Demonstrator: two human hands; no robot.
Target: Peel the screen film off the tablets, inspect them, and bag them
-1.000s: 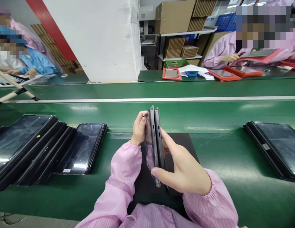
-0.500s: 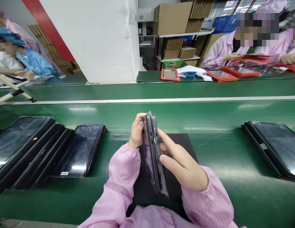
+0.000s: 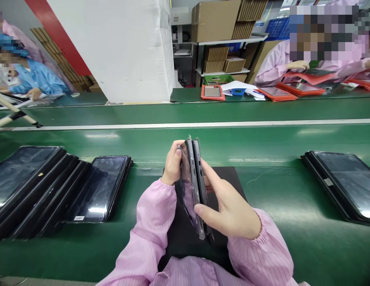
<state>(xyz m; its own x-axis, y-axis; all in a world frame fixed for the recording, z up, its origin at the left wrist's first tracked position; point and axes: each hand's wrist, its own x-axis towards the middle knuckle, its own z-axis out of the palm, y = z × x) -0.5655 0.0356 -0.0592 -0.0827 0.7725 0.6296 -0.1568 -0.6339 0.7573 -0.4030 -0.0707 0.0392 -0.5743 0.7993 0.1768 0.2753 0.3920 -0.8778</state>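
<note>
Item: dark folded tablet [image 3: 194, 186] in clear plastic film [image 3: 187, 210], held upright on edge above a black mat [image 3: 226, 176]. Left hand [image 3: 172, 163] clenched around its upper end; right hand [image 3: 229, 210] grasping it lower down, thumb across the film. Alongside: black-cased tablets [image 3: 98, 190] on the green conveyor belt [image 3: 271, 190], to either side.

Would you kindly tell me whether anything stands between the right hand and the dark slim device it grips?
Only the clear plastic film around the device seems to; the right hand otherwise meets it directly.
</note>
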